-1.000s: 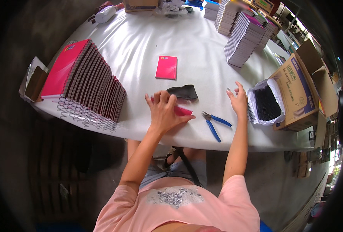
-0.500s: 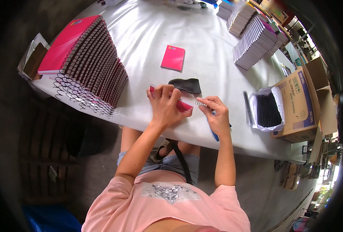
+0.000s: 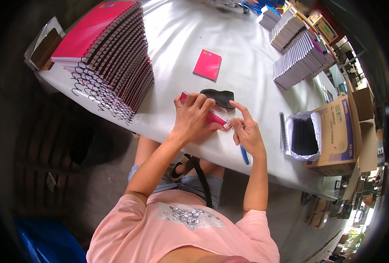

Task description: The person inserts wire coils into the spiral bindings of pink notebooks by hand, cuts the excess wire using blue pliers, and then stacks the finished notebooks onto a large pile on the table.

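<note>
My left hand [image 3: 192, 115] grips a small red notebook [image 3: 215, 117] near the table's front edge, fingers over its top and thumb along the near side. Its punched edge faces right and toward me. A short bit of metal wire coil [image 3: 228, 121] shows at the notebook's right corner. Beside that corner is my right hand [image 3: 249, 133], index finger stretched out and the other fingers apart; a fingertip is at the coil, and whether it touches is hard to see. A black cloth-like piece [image 3: 221, 97] lies just beyond the notebook. Under my right hand lies a blue pen-like tool [image 3: 245, 154].
A tall stack of red spiral notebooks [image 3: 115, 52] stands at left. Another red notebook [image 3: 207, 65] lies flat farther back. White-paged book stacks [image 3: 297, 61] are at far right. Near right, a cardboard box [image 3: 334, 131] stands beside a white-lined bundle of black coils [image 3: 305, 136].
My right hand has loosened from its pinch on the coil and stretched out its index finger. The coil now shows only at the notebook's corner. The view has shifted slightly.
</note>
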Tool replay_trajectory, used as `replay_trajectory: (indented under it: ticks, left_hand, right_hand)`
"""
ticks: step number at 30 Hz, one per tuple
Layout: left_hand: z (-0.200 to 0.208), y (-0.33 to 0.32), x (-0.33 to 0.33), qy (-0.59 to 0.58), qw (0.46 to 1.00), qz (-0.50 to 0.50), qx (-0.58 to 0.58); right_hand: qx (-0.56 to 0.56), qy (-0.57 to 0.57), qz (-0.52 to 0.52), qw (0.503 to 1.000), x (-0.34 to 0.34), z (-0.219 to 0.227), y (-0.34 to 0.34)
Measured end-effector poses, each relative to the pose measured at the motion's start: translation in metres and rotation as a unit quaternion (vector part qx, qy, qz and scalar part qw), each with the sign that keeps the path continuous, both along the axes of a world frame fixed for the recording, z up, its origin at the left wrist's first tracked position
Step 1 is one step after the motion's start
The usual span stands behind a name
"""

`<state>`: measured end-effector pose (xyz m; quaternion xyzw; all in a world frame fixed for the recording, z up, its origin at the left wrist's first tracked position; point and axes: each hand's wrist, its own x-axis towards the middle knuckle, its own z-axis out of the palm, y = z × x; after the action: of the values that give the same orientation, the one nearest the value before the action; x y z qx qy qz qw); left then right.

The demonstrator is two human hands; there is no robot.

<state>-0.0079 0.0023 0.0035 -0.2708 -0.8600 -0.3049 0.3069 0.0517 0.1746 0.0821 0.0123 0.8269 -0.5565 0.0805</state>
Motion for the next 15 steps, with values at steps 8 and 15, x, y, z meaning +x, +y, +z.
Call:
replay_trajectory:
  ticks: [8, 15]
  left_hand:
    - [-0.001, -0.006, -0.002, -0.009, 1.0, -0.004, -0.027]
    - [0.002, -0.028, 0.005, -0.02, 0.998, -0.06, -0.03]
  right_hand:
    - [0.134, 0.176, 0.109, 0.969, -0.005, -0.018, 0.014]
    - [0.328, 0.239, 0.117, 0.907, -0.075, -0.035, 0.018]
